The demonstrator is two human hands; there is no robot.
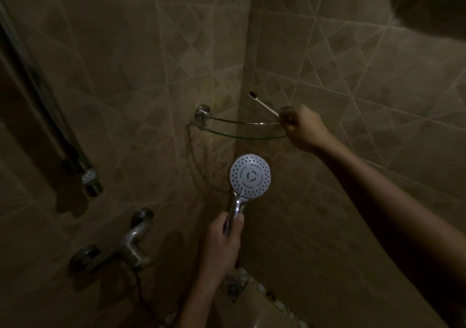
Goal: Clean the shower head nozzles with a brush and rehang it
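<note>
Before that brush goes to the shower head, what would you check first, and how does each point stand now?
1. Left hand grip on the chrome handle of the round white shower head: ok.
2. Nozzle face turned towards the person: ok.
3. Right hand holds the thin white toothbrush with dark bristles: ok.
4. Bristles on the nozzles: not ok, the brush is up by the curved glass corner shelf.
5. Nozzle dirt: cannot tell, too dim.

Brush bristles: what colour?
Dark, nearly black, on a white handle; head view shows the brush.
</note>
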